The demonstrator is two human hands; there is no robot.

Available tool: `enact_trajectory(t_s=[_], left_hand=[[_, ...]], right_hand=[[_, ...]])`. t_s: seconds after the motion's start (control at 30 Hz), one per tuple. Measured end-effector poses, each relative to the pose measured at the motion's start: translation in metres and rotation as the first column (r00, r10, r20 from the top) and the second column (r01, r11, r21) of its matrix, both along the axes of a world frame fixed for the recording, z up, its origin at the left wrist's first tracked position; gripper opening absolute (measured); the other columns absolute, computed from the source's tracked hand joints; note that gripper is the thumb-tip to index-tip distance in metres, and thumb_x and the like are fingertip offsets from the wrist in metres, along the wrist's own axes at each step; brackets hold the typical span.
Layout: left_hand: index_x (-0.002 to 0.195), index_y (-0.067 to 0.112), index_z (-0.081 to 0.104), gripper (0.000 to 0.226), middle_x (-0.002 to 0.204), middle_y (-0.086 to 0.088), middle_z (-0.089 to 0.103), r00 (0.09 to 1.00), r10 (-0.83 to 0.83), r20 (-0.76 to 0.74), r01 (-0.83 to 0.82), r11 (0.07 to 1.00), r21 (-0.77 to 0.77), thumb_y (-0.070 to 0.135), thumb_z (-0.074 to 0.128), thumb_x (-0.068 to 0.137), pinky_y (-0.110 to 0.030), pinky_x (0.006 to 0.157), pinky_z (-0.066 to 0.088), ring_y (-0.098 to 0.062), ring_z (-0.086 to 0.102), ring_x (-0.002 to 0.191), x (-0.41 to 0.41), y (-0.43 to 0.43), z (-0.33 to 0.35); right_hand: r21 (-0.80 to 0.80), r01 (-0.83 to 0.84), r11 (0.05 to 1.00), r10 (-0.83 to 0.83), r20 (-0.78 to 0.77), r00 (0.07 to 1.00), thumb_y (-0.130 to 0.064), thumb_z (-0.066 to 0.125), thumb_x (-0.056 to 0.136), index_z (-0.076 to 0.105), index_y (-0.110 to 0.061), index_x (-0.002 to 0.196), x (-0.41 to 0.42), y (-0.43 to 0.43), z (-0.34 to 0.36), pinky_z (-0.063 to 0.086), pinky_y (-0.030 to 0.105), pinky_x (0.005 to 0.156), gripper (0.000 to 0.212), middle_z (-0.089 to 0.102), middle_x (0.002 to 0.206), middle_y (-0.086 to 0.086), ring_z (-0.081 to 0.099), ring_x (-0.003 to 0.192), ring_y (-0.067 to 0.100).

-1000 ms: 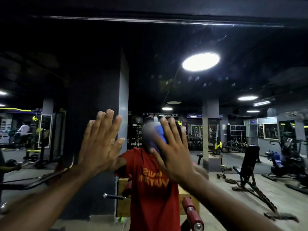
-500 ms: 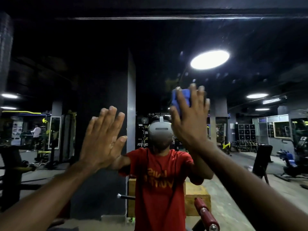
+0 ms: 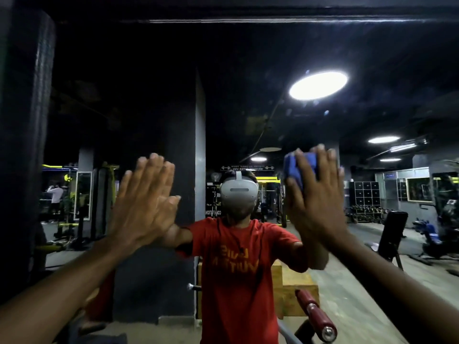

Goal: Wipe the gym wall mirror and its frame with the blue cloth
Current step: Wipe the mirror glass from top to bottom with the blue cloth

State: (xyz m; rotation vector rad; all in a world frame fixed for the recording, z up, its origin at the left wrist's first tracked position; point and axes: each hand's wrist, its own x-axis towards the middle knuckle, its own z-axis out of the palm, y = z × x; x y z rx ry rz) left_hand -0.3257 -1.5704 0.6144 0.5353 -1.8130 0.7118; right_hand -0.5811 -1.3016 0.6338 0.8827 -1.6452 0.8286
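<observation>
The wall mirror [image 3: 248, 100] fills the view, and its dark frame's top edge [image 3: 273, 21] runs across above. My right hand [image 3: 315, 209] presses the folded blue cloth [image 3: 301, 167] flat against the glass with straight fingers, right of my reflected headset. The cloth shows between and above my fingertips. On the left at about the same height, my left hand [image 3: 144, 204] rests flat on the glass with its fingers spread and holds nothing.
A red-padded bar [image 3: 315, 316] juts up at the bottom right, close to my body. A dark column [image 3: 24, 132] stands at the left edge. The glass reflects me in a red shirt [image 3: 238, 269], a wooden box [image 3: 298, 281], benches and racks.
My right hand swept the cloth up from in front of my reflected head, then over to the right of it. The left hand stayed flat on the glass.
</observation>
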Motion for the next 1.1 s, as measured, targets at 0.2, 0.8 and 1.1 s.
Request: enact_trajectory(t_s=[0.2, 0.8, 1.1], left_hand=[[0.163, 0.016, 0.009, 0.074, 0.171, -0.009, -0.001, 1.0, -0.022, 0.009, 0.022, 0.999, -0.042, 0.049, 0.027, 0.099, -0.058, 0.124, 0.013, -0.029, 0.002, 0.158, 0.011, -0.023, -0.002], [0.163, 0.018, -0.002, 0.071, 0.171, -0.01, -0.003, 1.0, -0.012, -0.013, 0.012, 1.0, -0.028, 0.051, 0.015, 0.103, -0.057, 0.124, 0.015, -0.03, 0.003, 0.158, 0.061, -0.084, -0.001], [0.164, 0.023, 0.006, 0.074, 0.171, -0.006, -0.009, 0.99, -0.124, 0.065, 0.123, 0.992, 0.026, 0.054, 0.028, 0.1, -0.056, 0.126, 0.002, -0.025, -0.008, 0.158, 0.069, -0.084, 0.002]], right_hand=[[-0.012, -0.054, 0.998, 0.053, -0.06, 0.997, -0.056, 0.03, 0.104, 0.014, -0.035, 0.16, 0.062, -0.074, 0.043, -0.007, 0.054, 0.123, 0.062, -0.004, 0.169, 0.009, -0.013, 0.154, 0.03], [-0.018, -0.028, 0.999, 0.028, -0.04, 0.999, -0.053, 0.029, 0.105, 0.017, -0.034, 0.16, 0.098, -0.103, 0.043, 0.0, 0.053, 0.124, 0.059, -0.001, 0.169, 0.011, -0.009, 0.155, 0.03], [0.259, -0.019, 0.966, 0.087, -0.257, 0.962, -0.052, 0.036, 0.103, 0.017, -0.032, 0.161, 0.158, -0.171, -0.052, 0.007, 0.057, 0.123, 0.063, 0.002, 0.169, 0.011, -0.006, 0.155, 0.032]])
